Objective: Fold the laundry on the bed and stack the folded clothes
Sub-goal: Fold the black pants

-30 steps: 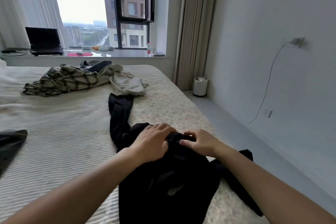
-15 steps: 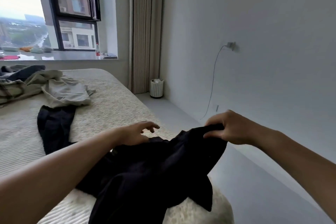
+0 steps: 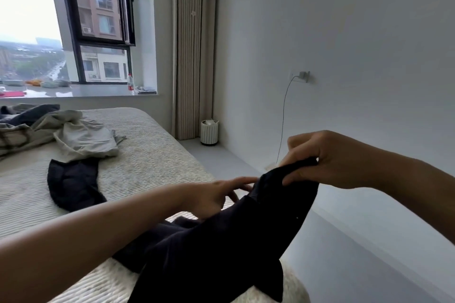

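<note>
A black garment [image 3: 221, 248] hangs over the right edge of the bed [image 3: 147, 155], and one long part of it trails back across the mattress. My right hand [image 3: 327, 160] pinches its upper edge and holds it lifted off the bed, out beyond the mattress edge. My left hand [image 3: 214, 194] reaches toward the same raised edge with fingers extended, fingertips near the cloth; I cannot tell whether they touch it. A heap of unfolded laundry [image 3: 61, 133], beige, plaid and dark pieces, lies at the far left of the bed.
A white ribbed bin [image 3: 209, 132] stands on the floor by the curtain. A charger and cable [image 3: 304, 77] hang on the right wall. The window sill holds a bottle [image 3: 130, 84] and small items. Grey floor runs between bed and wall.
My right hand has pulled the black garment's edge up and out to the right. My left hand let go of the cloth and now reaches toward the raised edge. The view has turned right.
</note>
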